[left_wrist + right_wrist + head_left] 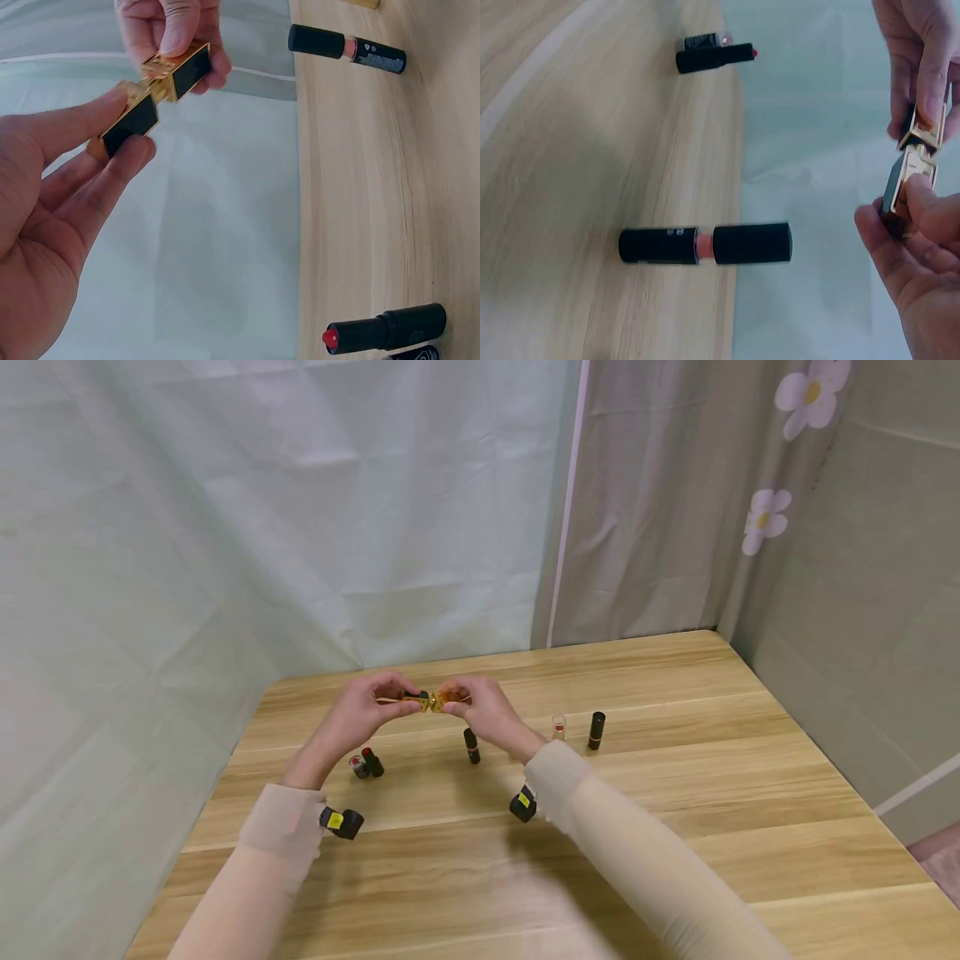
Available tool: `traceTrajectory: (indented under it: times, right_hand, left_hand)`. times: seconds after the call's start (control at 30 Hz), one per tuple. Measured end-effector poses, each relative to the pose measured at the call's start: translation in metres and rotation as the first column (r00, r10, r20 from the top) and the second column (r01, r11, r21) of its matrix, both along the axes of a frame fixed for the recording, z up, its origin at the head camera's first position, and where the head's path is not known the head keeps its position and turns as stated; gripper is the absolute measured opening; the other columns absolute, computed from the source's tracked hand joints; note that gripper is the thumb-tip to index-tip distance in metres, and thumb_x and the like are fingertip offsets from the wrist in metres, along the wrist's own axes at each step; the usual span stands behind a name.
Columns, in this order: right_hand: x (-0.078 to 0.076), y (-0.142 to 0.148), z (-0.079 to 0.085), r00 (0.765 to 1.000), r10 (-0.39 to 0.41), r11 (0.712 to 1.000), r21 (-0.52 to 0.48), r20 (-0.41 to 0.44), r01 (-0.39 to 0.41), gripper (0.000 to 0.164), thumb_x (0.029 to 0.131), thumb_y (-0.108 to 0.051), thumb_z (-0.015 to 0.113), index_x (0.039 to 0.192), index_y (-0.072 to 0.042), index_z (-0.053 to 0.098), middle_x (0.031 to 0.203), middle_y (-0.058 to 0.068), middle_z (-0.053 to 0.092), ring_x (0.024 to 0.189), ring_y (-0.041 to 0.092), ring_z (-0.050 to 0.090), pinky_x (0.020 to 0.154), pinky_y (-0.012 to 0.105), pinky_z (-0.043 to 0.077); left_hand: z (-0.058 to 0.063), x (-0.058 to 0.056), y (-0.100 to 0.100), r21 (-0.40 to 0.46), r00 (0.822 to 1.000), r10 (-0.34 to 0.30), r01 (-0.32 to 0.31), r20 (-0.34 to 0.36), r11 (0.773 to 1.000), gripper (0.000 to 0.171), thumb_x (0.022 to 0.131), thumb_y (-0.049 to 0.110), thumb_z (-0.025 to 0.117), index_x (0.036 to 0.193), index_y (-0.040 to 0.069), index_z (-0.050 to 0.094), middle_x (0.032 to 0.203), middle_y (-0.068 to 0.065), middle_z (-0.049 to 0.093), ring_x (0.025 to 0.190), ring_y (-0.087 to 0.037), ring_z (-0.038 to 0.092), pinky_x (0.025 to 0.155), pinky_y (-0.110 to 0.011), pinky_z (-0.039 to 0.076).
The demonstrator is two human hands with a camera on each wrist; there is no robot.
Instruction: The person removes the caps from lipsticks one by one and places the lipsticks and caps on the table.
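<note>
Both hands hold a gold-and-black square lipstick case [423, 702] above the back of the table. Its two halves lie end to end, with a narrower gold neck showing between them. My left hand [358, 714] pinches the left half [132, 126] between thumb and fingertips. On the other side, the thumb and fingers of my right hand [486, 706] grip the right half [191, 73]. Below and nearest the right hand, a black tube with a pink band [705, 244] stands on the table.
On the wooden table [675, 810], a black lipstick with a red tip [372, 763] stands at left beside a small tube [358, 767]. Toward the right are a clear-topped tube [558, 725] and a black tube [596, 731]. Pale curtains [420, 527] hang behind.
</note>
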State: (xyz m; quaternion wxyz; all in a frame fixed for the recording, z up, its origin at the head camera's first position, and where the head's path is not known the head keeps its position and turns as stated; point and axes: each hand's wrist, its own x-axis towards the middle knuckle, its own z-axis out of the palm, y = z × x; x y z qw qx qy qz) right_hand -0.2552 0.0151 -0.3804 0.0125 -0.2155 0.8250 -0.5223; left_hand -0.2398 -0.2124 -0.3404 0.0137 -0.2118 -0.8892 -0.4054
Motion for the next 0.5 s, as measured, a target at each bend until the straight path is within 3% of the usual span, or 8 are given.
traceTrajectory:
  times: [0.17, 0.5]
  right_hand:
    - [-0.0028, 0.0051, -0.0018, 0.999, -0.053, 0.999, -0.010, 0.002, 0.053, 0.022, 0.099, -0.005, 0.070, 0.121, -0.004, 0.073, 0.113, 0.010, 0.073, 0.099, 0.022, 0.069, 0.084, 0.032, 0.059]
    - [-0.0030, 0.0050, -0.0024, 0.999, -0.035, 0.999, -0.008, -0.006, 0.035, 0.022, 0.099, -0.004, 0.070, 0.121, -0.004, 0.073, 0.115, 0.011, 0.073, 0.101, 0.023, 0.069, 0.084, 0.032, 0.059]
  left_hand:
    - [-0.0009, -0.0015, -0.0058, 0.021, 0.999, 0.038, -0.038, -0.023, 0.999, 0.018, 0.094, 0.017, 0.080, 0.110, 0.010, 0.075, 0.111, -0.007, 0.074, 0.103, -0.026, 0.073, 0.083, -0.041, 0.061]
    - [-0.0008, -0.0001, -0.0060, 0.013, 0.999, 0.039, -0.038, -0.036, 0.999, 0.020, 0.096, 0.022, 0.078, 0.112, 0.010, 0.074, 0.109, -0.007, 0.074, 0.107, -0.030, 0.072, 0.086, -0.050, 0.061]
